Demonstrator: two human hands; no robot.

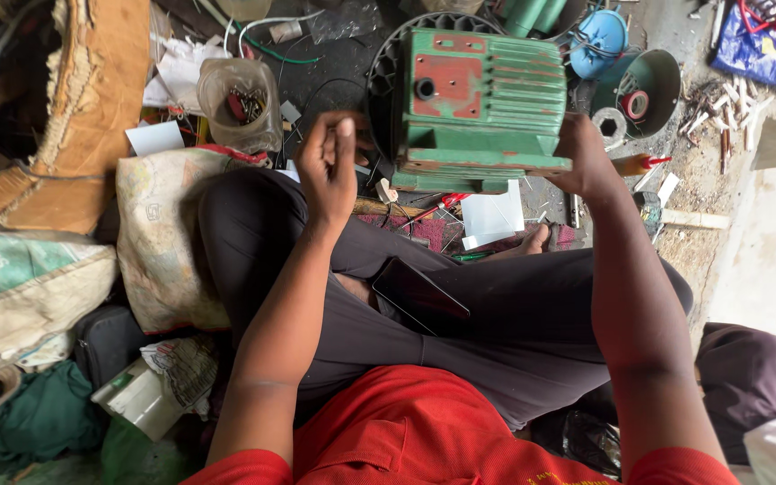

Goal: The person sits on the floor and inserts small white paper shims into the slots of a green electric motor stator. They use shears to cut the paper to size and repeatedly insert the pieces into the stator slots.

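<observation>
Lap: a dark phone point(419, 296) lies on the person's crossed legs, near and apart from both hands.
Left hand: the left hand point(328, 171) is raised just left of the motor, fingers curled in with the tips pinched together; whether they pinch something small I cannot tell, it is too tiny to see.
Right hand: the right hand point(583, 162) rests against the motor's right end, steadying it; its fingers are hidden behind the casing, so I cannot tell how they are set.
Motor: the green motor point(473, 108) with ribbed casing stands past the knees at centre, a reddish plate with 1 round hole facing up.
Cards: white cards point(493, 216) lie under its near edge.
Jar: a clear jar point(240, 103) of small parts stands far left of the left hand.
Cover: a green cover point(644, 90) lies far right.
Doing it well: in my judgement, keep the right hand firm on the casing so the motor does not rock, and bring the pinched fingers in slowly.
</observation>
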